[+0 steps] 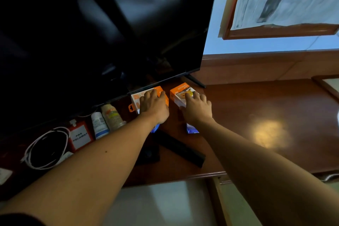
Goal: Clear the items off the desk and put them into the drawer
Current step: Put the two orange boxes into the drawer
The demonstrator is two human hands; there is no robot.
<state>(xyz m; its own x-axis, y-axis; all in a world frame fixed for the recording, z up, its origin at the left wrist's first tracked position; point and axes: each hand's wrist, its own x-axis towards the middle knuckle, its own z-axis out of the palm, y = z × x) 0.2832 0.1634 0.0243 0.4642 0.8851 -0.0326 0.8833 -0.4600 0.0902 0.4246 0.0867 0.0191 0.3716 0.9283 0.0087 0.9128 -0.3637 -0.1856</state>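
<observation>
Two orange and white boxes lie on the dark wooden desk point(256, 115) just below the TV. My left hand point(154, 105) rests on top of the left box point(136, 97), fingers spread over it. My right hand point(197, 108) covers the right box point(180, 89) the same way. A blue end of each box pokes out below the wrists. Whether the fingers grip the boxes or only touch them is hidden.
A large black TV point(100, 33) stands over the desk's back, one foot point(181, 147) running forward. To the left lie a stack of paper cups point(112, 116), a white bottle point(100, 124), a red tag point(80, 136) and a coiled white cable point(45, 149).
</observation>
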